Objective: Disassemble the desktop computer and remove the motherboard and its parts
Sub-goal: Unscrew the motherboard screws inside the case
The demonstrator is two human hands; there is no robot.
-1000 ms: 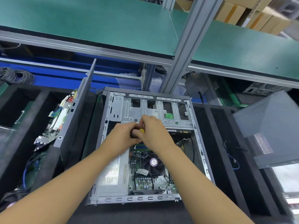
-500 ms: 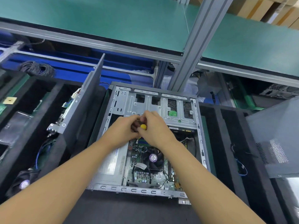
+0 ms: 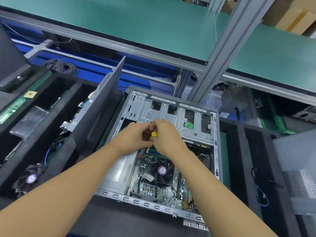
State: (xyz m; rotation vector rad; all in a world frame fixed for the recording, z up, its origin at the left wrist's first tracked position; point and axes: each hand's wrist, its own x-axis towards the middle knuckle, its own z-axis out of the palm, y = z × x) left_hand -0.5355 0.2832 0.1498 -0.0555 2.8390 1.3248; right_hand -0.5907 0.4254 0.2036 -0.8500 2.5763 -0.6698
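Note:
An open grey computer case lies flat in front of me. Inside it sit the green motherboard, a black CPU fan and a silver power supply. Both my hands meet over the edge of the metal drive cage. My left hand and my right hand are curled around a small yellow-handled tool. Its tip is hidden between my fingers.
A grey side panel stands upright left of the case. Black foam trays at left hold a fan, boards and a cable coil. Another grey panel lies at right. A metal post and green shelf rise behind.
My hands stay together on the yellow tool at the same spot on the case. The view has shifted, so more of the left trays shows.

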